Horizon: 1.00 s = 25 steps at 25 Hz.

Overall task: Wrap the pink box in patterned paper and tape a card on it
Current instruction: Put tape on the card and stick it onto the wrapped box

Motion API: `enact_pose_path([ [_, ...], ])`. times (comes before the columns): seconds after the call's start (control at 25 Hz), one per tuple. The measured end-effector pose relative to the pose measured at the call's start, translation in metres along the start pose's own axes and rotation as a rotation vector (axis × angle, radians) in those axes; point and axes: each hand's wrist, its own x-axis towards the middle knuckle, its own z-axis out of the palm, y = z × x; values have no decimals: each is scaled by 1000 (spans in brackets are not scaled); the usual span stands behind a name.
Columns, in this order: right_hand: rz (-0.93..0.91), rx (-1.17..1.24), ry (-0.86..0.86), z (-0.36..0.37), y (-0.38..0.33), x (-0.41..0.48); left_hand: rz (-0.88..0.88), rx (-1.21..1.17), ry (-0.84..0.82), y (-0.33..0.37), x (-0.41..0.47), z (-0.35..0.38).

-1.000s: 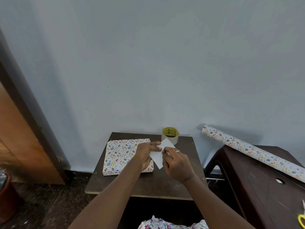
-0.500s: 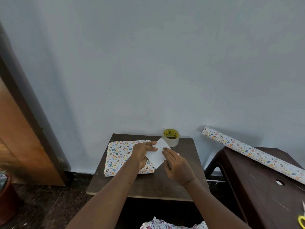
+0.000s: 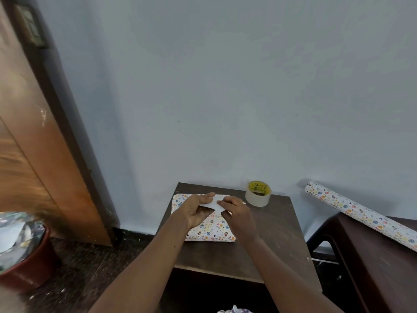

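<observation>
The box [image 3: 209, 229], fully covered in white patterned paper, lies flat on the left half of a small dark wooden table [image 3: 266, 245]. A white card [image 3: 215, 203] rests on top of the box near its far edge. My left hand [image 3: 196, 211] grips the card's left side with fingers above and thumb beneath. My right hand [image 3: 237, 214] pinches the card's right edge. A roll of clear tape [image 3: 258, 194] with a yellow core stands on the table's far right, apart from both hands.
A roll of patterned paper [image 3: 361, 214] lies across a dark brown plastic stool [image 3: 379, 263] at the right. A wooden door [image 3: 33, 159] stands at the left, with a red pot [image 3: 29, 267] on the floor below. A grey wall is behind the table.
Both hands have carried the card leftward from beside the box onto its top. The view has shifted left, so the table now appears further right.
</observation>
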Motion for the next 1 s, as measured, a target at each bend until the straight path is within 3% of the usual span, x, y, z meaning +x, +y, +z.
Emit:
enact_pose_path([
  [0.12, 170, 157, 37, 14, -16, 10, -31, -6, -82, 16, 1, -20],
  [0.2, 427, 275, 14, 23, -21, 15, -30, 48, -76, 23, 5, -36],
  [0.32, 1014, 854, 11, 34, -24, 21, -11, 199, -49, 19, 12, -49],
  [0.44, 1332, 1363, 170, 39, -33, 23, 44, 94, 48, 2, 23, -50],
  [0.56, 1436, 1535, 234, 44, -38, 22, 42, -74, 68, -11, 33, -51],
  [0.68, 1526, 1576, 189, 48, -41, 20, 19, -52, 73, -16, 36, -49],
  [1.0, 1500, 1233, -148, 56, -34, 22, 56, 258, 257, 7, 41, -58],
])
